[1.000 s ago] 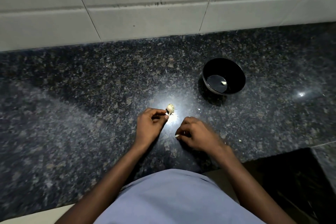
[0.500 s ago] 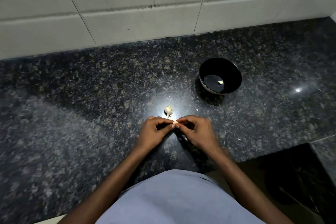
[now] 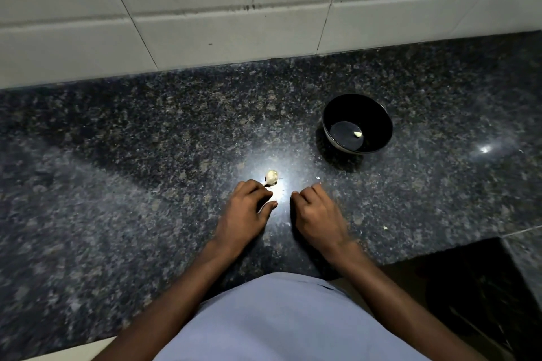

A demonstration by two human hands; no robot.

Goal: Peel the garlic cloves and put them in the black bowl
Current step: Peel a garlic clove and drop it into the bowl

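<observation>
Separating since half a second ago, when their fingertips met, the hands now rest apart on the tabletop [image 3: 123, 161]. The left hand [image 3: 245, 211] pinches the garlic bulb's [image 3: 271, 177] stem; the right hand [image 3: 318, 214] is curled, contents hidden. Beyond the right hand, the black bowl [image 3: 378, 120] holds one peeled clove [image 3: 358, 134]. Speckled dark granite meets white wall tiles [image 3: 205, 9].

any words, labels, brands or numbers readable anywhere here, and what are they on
None: no text, label, brand or number shows anywhere.
black bowl: plain, no marking.
wall tiles: only dark smudges, not writing.
granite counter: only speckle and glare.
shirt: plain.
</observation>
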